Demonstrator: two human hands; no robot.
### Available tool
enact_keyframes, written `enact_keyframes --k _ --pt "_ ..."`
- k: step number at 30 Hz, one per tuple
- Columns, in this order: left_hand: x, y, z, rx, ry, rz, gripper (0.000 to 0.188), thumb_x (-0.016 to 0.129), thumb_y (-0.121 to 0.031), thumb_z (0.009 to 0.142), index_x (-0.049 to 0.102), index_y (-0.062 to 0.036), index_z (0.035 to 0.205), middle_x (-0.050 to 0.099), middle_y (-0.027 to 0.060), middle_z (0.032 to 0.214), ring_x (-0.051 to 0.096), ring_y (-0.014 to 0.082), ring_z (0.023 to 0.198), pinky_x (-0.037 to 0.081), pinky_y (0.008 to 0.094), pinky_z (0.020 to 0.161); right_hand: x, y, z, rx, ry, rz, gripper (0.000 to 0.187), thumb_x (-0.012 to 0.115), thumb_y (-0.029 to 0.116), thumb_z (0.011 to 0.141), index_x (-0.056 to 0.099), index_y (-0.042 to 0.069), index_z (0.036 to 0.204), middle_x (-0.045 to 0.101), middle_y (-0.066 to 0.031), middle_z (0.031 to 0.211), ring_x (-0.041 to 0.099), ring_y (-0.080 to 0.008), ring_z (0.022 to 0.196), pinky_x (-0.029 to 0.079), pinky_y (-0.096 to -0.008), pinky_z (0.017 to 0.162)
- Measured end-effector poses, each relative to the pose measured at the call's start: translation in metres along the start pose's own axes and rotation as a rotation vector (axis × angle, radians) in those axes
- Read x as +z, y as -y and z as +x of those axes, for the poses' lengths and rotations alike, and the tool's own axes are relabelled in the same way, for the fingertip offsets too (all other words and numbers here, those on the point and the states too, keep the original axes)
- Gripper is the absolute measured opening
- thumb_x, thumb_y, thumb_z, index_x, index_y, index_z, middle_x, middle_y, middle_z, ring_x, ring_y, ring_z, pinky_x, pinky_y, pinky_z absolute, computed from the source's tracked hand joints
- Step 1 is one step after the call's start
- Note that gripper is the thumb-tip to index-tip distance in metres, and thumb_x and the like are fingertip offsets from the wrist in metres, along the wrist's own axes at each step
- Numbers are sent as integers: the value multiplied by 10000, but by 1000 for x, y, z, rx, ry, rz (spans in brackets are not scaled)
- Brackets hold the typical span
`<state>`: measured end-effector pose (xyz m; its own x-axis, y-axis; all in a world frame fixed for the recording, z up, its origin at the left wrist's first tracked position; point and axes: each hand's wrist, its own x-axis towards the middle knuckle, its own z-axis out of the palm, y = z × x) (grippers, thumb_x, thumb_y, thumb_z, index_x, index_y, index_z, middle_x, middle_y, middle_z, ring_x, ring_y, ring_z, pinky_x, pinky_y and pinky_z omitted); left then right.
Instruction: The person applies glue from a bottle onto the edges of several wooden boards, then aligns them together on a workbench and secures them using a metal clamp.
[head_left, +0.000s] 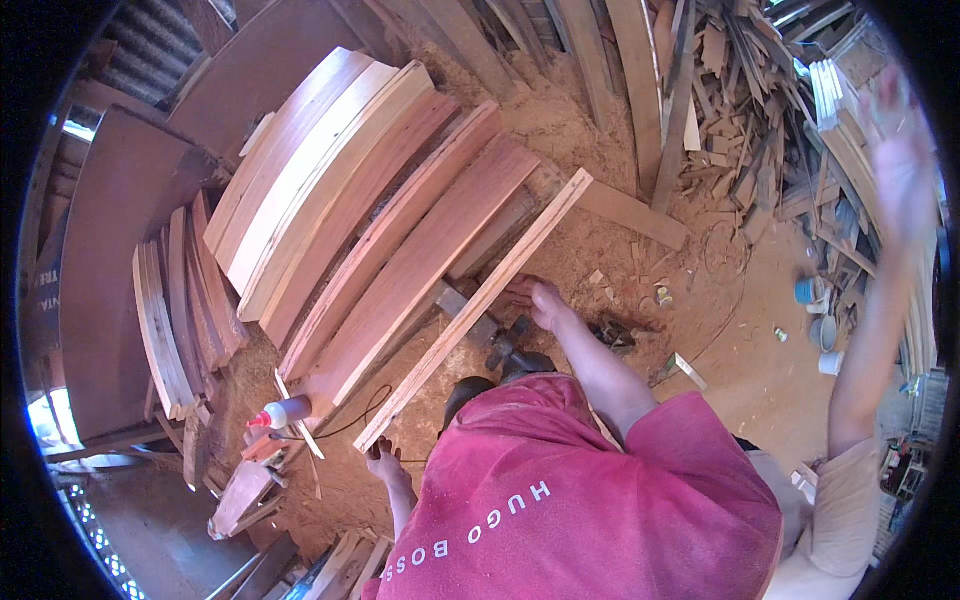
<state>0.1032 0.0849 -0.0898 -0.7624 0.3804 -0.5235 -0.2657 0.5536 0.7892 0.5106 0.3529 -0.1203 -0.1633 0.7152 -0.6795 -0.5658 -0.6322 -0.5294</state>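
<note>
Evidently two bare hands are at work on one strip. The fingers of the left hand (pixel 387 467) are at the lower-left end of the pale wooden strip (pixel 475 308); whether they close around it I cannot tell. The right hand (pixel 540 302) is just beside the strip near its middle, fingers pointing toward its right-hand edge — partly shaded, so I cannot tell whether they grip or merely touch.

The strip's long axis runs diagonally, one end pointing to the upper right, the other to the lower left, by the left hand. It lies in front of the person's red shirt (pixel 600 480), across a dark metal fixture (pixel 483 325).

Left of it, running roughly the same way, are curved boards (pixel 425 265) — six, as far as they can be separated, some reddish, some pale. Beyond their lower end lies one bottle (pixel 282 411) with a red cap; farther left leans a smaller group of curved pieces (pixel 165 330).

To the right, three containers (pixel 823 332) stand on the dusty floor (pixel 720 310), below a heap of offcuts (pixel 745 150) too jumbled to count. One co-worker's hand (pixel 903 150) is raised at the far right, blurred.
</note>
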Motion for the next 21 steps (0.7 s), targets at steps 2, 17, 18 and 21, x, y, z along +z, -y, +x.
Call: enact_keyframes --k 2,17,18,21 --pt "-4 5 4 1 3 -7 289 595 -127 926 528 -174 1203 603 -9 1159 582 175 975 463 403 769 4 1 -4 12 -10 4 256 444 199 944 553 108 1156 654 -114 1110 622 -247 983 478 -392 807" --pt "-3 -1 -1 10 26 -11 243 581 -128 935 540 -168 1171 603 -25 1074 578 143 908 455 377 730 8 0 -7 52 -8 -2 217 493 221 924 582 120 1094 656 -104 1077 607 -236 974 477 -389 819" --pt "-4 1 1 5 24 -17 237 582 -127 935 541 -168 1165 602 -26 1068 579 143 901 455 376 730 10 0 -8 54 6 -17 211 489 220 925 579 122 1089 657 -105 1077 606 -237 980 474 -392 825" --pt "-1 0 -1 4 18 -39 233 589 -127 931 544 -172 1155 601 -30 1055 579 142 900 455 375 733 9 1 -7 65 -13 -43 212 477 230 930 571 125 1088 658 -110 1090 603 -245 998 460 -404 850"
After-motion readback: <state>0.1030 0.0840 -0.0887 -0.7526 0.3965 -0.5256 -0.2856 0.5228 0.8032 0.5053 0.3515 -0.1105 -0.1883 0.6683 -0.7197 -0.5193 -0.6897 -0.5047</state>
